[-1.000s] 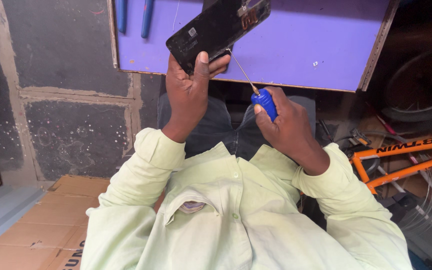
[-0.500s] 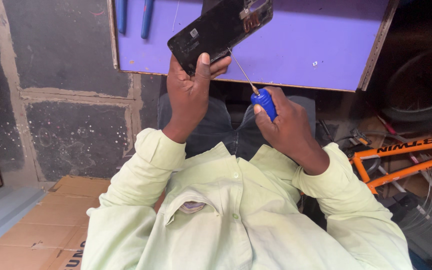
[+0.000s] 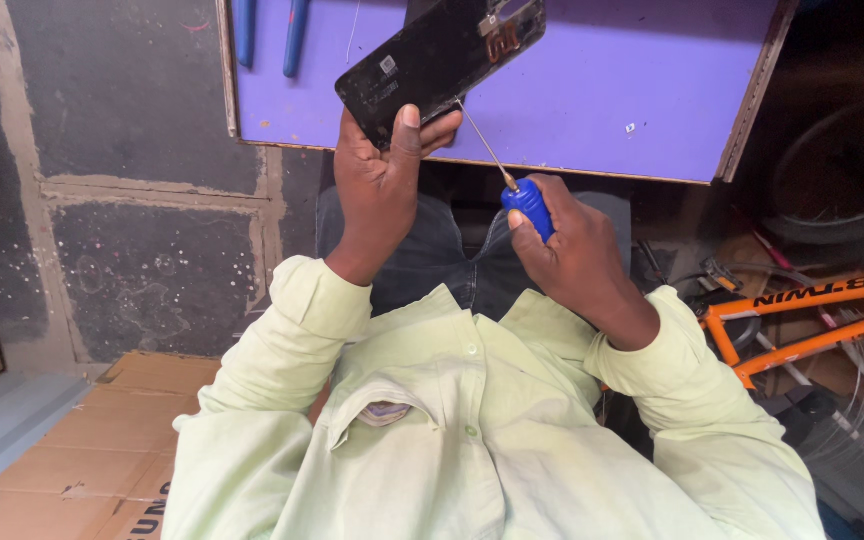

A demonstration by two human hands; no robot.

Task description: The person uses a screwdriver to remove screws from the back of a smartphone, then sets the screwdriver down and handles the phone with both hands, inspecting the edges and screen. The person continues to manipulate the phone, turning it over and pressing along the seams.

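Your left hand (image 3: 384,190) is closed around the lower end of a black smartphone (image 3: 439,62) with its back cover off, thumb laid over the near edge, fingers wrapped behind; phone is held up off the purple tabletop (image 3: 602,90), tilted, upper end pointing up-right; exposed internals with a copper-coloured part (image 3: 505,42) show near that upper end; your right hand (image 3: 574,255) is clenched on the blue handle of a precision screwdriver (image 3: 529,205); thin metal shaft (image 3: 482,143) runs up-left from the handle, tip right at the phone's lower long edge, looks touching but cannot tell for sure; hands are near each other, not touching; both sit over your lap, dark trousers (image 3: 432,255) below, pale green shirt sleeves (image 3: 292,340) down to the wrists; two blue tool handles (image 3: 269,35) lie at the far left of the tabletop, well apart from the phone; a small pale speck (image 3: 630,128) rests on the bare purple surface to the right; orange bicycle frame (image 3: 802,310) on your right, low down, with loose cables beside it; flattened cardboard (image 3: 82,450) on the floor to your left; grey block wall (image 3: 112,180) behind it
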